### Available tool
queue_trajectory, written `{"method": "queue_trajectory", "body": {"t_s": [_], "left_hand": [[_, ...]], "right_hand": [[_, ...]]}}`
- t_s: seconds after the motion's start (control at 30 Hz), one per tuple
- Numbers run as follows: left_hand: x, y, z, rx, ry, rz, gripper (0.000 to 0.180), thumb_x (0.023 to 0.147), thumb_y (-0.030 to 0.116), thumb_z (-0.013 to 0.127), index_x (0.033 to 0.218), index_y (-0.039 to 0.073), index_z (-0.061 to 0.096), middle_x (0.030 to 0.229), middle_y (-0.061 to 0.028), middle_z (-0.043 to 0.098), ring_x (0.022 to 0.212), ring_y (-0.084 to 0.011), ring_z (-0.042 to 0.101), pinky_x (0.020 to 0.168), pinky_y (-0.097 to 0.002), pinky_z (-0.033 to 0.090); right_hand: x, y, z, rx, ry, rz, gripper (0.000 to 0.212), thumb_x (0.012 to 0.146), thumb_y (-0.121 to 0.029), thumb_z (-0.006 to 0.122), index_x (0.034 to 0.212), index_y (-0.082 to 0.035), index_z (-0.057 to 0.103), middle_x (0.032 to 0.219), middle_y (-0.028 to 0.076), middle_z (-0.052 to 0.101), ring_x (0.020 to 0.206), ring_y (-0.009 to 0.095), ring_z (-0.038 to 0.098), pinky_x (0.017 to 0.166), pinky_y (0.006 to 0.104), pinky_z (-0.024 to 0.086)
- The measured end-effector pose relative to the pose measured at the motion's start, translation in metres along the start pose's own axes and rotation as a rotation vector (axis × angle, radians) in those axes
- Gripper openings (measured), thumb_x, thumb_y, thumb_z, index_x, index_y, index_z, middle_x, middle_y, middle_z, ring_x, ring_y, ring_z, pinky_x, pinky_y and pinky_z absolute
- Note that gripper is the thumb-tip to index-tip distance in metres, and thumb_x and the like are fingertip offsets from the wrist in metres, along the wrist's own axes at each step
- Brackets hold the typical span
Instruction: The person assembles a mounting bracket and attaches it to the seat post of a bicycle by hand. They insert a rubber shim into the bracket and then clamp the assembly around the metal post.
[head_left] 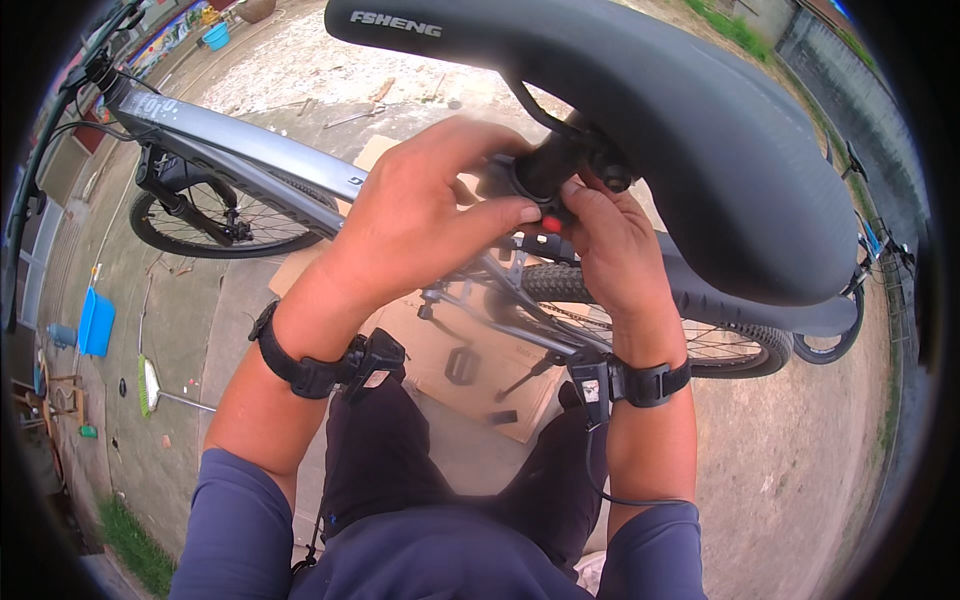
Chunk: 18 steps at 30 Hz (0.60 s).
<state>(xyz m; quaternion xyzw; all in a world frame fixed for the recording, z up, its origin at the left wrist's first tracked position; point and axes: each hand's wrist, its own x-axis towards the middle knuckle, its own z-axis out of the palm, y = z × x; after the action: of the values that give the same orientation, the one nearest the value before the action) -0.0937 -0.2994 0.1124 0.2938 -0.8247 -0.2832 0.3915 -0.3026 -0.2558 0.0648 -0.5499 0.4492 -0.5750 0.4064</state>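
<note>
A black bicycle saddle (pixel 650 130) sits above my hands on a black seat post (pixel 549 168). My left hand (pixel 425 200) curls round the near left side of the post, its thumb pressed against the post's lower part and its fingertips hidden behind. From the other side, my right hand (pixel 617 235) closes on the post, thumb up against it and the other fingers partly covered. Between the two thumbs shows a small bright red piece (pixel 552 225); whether it is a light or a reflector I cannot tell. Below runs the silver bicycle frame (pixel 265 160).
The front wheel (pixel 225 215) is at left, the rear wheel (pixel 690 335) at right. Flattened cardboard (pixel 440 370) lies under the bicycle. Leftward are a blue bin (pixel 96 322) and a broom (pixel 149 385). Another bicycle (pixel 850 300) stands by the right wall.
</note>
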Motion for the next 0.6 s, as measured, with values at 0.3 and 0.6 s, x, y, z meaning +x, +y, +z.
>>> {"method": "queue_trajectory", "body": {"t_s": [0.3,0.6], "left_hand": [[0.008,0.000,-0.007,0.060,-0.054,-0.032,0.046,0.078,0.019,0.087,0.117,0.003,0.069,0.108,-0.0048,0.069,0.093,-0.0143,0.063,0.073,-0.0270,0.052],[0.013,-0.003,-0.009,0.031,-0.078,0.042,0.046,0.078,0.018,0.087,0.117,0.002,0.069,0.105,-0.0044,0.069,0.094,-0.0135,0.062,0.071,-0.0263,0.050]], "right_hand": [[0.002,0.001,0.000,-0.161,0.027,-0.003,0.031,0.102,-0.013,0.050,0.128,0.002,0.061,0.114,0.005,0.067,0.096,0.010,0.064,0.081,0.0245,0.052],[-0.001,0.001,-0.002,0.027,-0.017,0.037,0.040,0.100,-0.012,0.053,0.137,0.005,0.053,0.123,0.009,0.063,0.111,0.014,0.060,0.094,0.0275,0.049]]}}
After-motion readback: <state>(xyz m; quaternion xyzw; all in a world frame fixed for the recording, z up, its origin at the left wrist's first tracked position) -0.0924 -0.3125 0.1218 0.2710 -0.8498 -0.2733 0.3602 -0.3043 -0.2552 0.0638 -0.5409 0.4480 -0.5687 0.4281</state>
